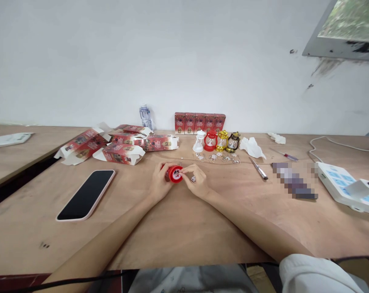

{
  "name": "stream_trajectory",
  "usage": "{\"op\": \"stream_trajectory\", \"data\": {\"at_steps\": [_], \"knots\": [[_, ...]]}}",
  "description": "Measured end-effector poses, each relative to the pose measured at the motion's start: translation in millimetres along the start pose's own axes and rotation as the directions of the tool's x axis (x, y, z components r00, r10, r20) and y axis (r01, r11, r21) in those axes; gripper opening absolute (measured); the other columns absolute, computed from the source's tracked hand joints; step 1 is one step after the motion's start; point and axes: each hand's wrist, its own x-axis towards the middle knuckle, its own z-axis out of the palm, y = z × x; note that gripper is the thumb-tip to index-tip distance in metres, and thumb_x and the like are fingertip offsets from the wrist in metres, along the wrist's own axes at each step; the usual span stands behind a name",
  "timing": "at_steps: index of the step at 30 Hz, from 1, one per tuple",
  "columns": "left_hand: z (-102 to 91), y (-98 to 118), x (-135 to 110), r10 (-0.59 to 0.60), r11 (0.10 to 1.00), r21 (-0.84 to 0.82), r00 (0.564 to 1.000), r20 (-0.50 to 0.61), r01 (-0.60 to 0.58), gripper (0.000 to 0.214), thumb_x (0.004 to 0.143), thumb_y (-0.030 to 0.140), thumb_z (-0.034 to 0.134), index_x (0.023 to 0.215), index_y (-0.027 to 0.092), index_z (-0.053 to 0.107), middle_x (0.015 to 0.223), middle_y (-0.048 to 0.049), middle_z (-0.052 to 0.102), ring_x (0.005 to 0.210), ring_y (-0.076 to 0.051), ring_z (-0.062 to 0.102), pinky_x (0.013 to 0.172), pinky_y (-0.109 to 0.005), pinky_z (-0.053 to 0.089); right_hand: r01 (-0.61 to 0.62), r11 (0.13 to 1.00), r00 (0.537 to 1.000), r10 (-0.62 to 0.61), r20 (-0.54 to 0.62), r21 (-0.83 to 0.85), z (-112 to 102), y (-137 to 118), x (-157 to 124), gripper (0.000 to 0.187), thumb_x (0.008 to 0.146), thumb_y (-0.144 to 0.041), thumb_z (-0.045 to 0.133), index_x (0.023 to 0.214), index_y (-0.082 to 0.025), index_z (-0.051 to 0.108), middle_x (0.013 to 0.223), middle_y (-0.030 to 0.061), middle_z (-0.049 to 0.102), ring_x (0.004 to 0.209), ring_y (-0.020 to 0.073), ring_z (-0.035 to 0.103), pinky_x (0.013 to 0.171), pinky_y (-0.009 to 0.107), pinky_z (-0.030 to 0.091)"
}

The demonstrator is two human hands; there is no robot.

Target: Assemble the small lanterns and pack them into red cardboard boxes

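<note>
My left hand (160,182) is wrapped round a small red lantern (171,179), tipped on its side so that its round underside faces me. Inside the red rim are a white disc and some dark parts. My right hand (197,181) pinches thumb and finger together at this underside; whatever lies between the fingertips is too small to make out. Small loose metal pieces (193,178) lie by the right fingers. Behind the hands stand a white lantern (198,142), another red lantern (210,142), a gold lantern (222,142) and a dark bronze lantern (233,143).
Opened red cartons (121,153) lie at the left, behind a phone (86,196). Several closed boxes (200,123) and a bottle (145,117) stand by the wall. At the right are crumpled tissue (252,147), a silver pen-like tool (258,168), a screwdriver (289,156) and a power strip (337,187).
</note>
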Motion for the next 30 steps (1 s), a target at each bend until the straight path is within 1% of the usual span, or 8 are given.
{"op": "stream_trajectory", "data": {"at_steps": [6, 10, 13, 15, 19, 22, 27, 30], "knots": [[0.7, 1, 0, -0.016, 1.000, -0.015, 1.000, -0.007, 0.016, 0.031, 0.073, 0.018, 0.064, 0.103, 0.021, 0.059, 0.105, -0.0063, 0.058, 0.098, -0.021, 0.056, 0.085, -0.035, 0.048, 0.002, 0.998, 0.996, 0.004, -0.089, 0.062, -1, 1, 0, 0.005, 0.087, -0.017, 0.051, 0.089, -0.022, 0.051, 0.085, 0.0039, 0.066, 0.083, 0.0150, 0.064, 0.075, 0.030, 0.052], [-0.8, 3, 0, -0.044, 0.999, -0.023, 0.998, -0.043, 0.043, 0.035, 0.069, 0.014, 0.064, 0.103, 0.021, 0.059, 0.102, -0.0047, 0.058, 0.098, -0.021, 0.056, 0.084, -0.034, 0.048, -0.183, 0.981, 0.981, 0.178, -0.076, -0.064, -6, 23, 9, 0.006, 0.087, -0.017, 0.047, 0.090, -0.020, 0.052, 0.087, 0.0055, 0.065, 0.085, 0.0172, 0.062, 0.079, 0.033, 0.049], [-2.4, 4, 1, -0.067, 0.997, -0.049, 0.996, -0.058, 0.064, 0.036, 0.068, 0.013, 0.066, 0.102, 0.021, 0.058, 0.101, -0.0041, 0.059, 0.098, -0.021, 0.057, 0.084, -0.034, 0.048, -0.310, 0.925, 0.939, 0.334, 0.082, -0.220, -7, 49, 22, 0.011, 0.085, -0.013, 0.047, 0.089, -0.019, 0.055, 0.091, 0.0069, 0.065, 0.088, 0.0189, 0.060, 0.081, 0.034, 0.048], [-3.2, 5, 1, -0.072, 0.996, -0.063, 0.995, -0.065, 0.068, 0.035, 0.068, 0.014, 0.066, 0.101, 0.020, 0.058, 0.101, -0.0044, 0.059, 0.098, -0.021, 0.057, 0.085, -0.035, 0.048, -0.305, 0.898, 0.893, 0.385, 0.232, -0.317, -6, 63, 33, 0.014, 0.085, -0.012, 0.048, 0.094, -0.018, 0.056, 0.097, 0.0075, 0.066, 0.095, 0.0198, 0.059, 0.086, 0.035, 0.046], [-3.3, 5, 2, -0.068, 0.995, -0.082, 0.995, -0.069, 0.062, 0.034, 0.068, 0.012, 0.066, 0.100, 0.020, 0.058, 0.100, -0.0047, 0.060, 0.097, -0.021, 0.056, 0.084, -0.034, 0.047, -0.113, 0.877, 0.772, 0.373, 0.515, -0.466, 2, 76, 54, 0.022, 0.085, -0.011, 0.051, 0.105, -0.018, 0.056, 0.108, 0.0082, 0.066, 0.107, 0.0208, 0.057, 0.090, 0.035, 0.043], [-2.4, 4, 1, -0.074, 0.993, -0.092, 0.995, -0.068, 0.067, 0.036, 0.067, 0.010, 0.065, 0.100, 0.020, 0.058, 0.100, -0.0044, 0.060, 0.097, -0.021, 0.055, 0.085, -0.034, 0.047, -0.020, 0.875, 0.725, 0.346, 0.595, -0.484, 8, 76, 62, 0.026, 0.083, -0.007, 0.051, 0.106, -0.018, 0.058, 0.104, 0.0092, 0.067, 0.104, 0.0226, 0.058, 0.089, 0.036, 0.042], [-1.9, 3, 1, -0.080, 0.992, -0.101, 0.993, -0.082, 0.072, 0.033, 0.068, 0.012, 0.066, 0.099, 0.021, 0.058, 0.100, -0.0040, 0.060, 0.097, -0.020, 0.055, 0.084, -0.034, 0.047, 0.018, 0.878, 0.734, 0.313, 0.603, -0.478, 11, 73, 62, 0.024, 0.084, -0.008, 0.048, 0.105, -0.016, 0.058, 0.100, 0.0117, 0.067, 0.102, 0.0233, 0.058, 0.091, 0.037, 0.040], [-2.0, 3, 1, -0.086, 0.990, -0.118, 0.992, -0.093, 0.075, 0.031, 0.069, 0.015, 0.068, 0.098, 0.020, 0.058, 0.098, -0.0040, 0.061, 0.096, -0.020, 0.055, 0.084, -0.034, 0.047, -0.165, 0.924, 0.825, 0.322, 0.464, -0.346, 6, 61, 59, 0.020, 0.084, -0.013, 0.053, 0.103, -0.018, 0.055, 0.090, 0.0060, 0.069, 0.097, 0.0212, 0.061, 0.088, 0.036, 0.042]]}}
